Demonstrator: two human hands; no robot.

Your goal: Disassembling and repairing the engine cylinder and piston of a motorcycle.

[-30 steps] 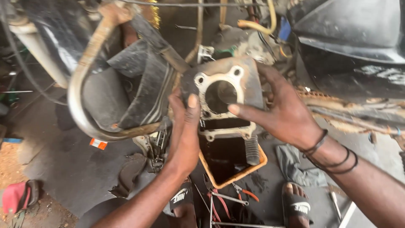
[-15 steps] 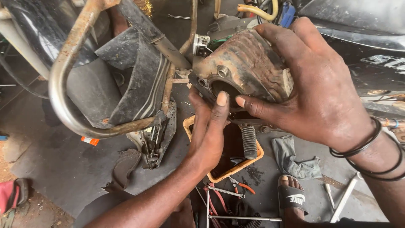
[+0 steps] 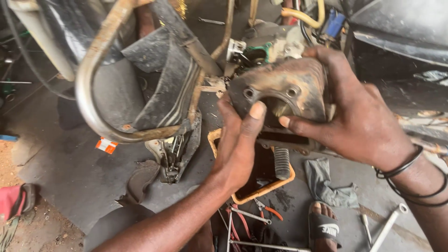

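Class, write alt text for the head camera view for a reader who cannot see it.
Both hands, left hand and right hand, grip a grimy metal engine cylinder beside a rusty motorcycle frame. Below sit an orange tray, a grey rag and pliers on the concrete floor.

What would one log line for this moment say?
left hand: gripping engine cylinder | right hand: gripping it too | below: orange tray | nearby: pliers

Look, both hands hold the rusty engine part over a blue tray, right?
Not quite. In the head view both hands, left and right, do hold the rusty engine part, but the tray below it has an orange rim, not blue.
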